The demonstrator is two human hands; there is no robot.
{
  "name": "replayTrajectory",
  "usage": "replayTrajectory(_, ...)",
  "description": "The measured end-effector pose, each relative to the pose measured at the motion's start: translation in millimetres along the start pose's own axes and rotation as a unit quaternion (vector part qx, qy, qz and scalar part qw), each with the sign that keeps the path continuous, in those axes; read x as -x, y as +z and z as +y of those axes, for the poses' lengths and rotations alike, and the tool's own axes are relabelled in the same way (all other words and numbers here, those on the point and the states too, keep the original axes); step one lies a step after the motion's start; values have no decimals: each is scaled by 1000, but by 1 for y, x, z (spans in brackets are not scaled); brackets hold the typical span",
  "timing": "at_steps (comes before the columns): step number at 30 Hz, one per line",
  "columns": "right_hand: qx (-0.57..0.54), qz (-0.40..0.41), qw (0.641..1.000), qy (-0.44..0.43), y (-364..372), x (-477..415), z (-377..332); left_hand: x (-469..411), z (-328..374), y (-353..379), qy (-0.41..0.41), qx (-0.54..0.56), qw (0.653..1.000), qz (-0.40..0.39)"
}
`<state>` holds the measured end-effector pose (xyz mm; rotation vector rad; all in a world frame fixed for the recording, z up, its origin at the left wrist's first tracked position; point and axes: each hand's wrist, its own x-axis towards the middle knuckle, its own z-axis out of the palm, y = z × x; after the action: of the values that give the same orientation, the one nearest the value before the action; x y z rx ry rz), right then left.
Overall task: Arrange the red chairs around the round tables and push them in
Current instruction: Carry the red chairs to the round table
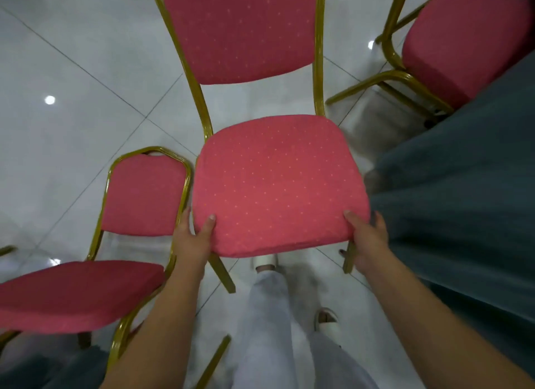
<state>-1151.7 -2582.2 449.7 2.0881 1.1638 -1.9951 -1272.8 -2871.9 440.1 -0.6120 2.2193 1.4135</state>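
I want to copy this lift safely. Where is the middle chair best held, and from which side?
By the seat cushion at its two front corners, from the front: left hand and right hand each grip one there. The backrest lies on the far side, likely out of easy reach.

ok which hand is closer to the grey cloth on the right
Right. The right hand grips the red chair at its seat corner just beside the grey cloth; the left hand grips the opposite corner, across the seat from it.
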Motion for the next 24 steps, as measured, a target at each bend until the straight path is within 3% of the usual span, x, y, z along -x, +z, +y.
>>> replayTrajectory(4, -107, -78, 991, 36, -16, 22, 42, 59, -21, 27, -47, 46, 996, 64)
replayTrajectory(8, -75, -85, 992, 57, -35, 13, 29, 95, -26, 48, -117, 175, 970, 120)
replayTrajectory(14, -98, -45, 994, 12, -79, -20, -1, 140, -36, 99, -168, 192, 964, 72)
replayTrajectory(18, 48, -19, 992, -116, -116, -50, -33, 182, -45, 153, -161, 110, 981, 16)
replayTrajectory(20, 124, 4, 977, -172, -128, -61, -49, 203, -51, 177, -165, 2, 986, 4)
replayTrajectory(22, 315, 38, 924, -211, -144, -74, -52, 222, -62, 190, -172, -84, 981, -20)
replayTrajectory(24, 476, 25, 849, -229, -164, -75, -40, 235, -75, 192, -177, -84, 974, -110)
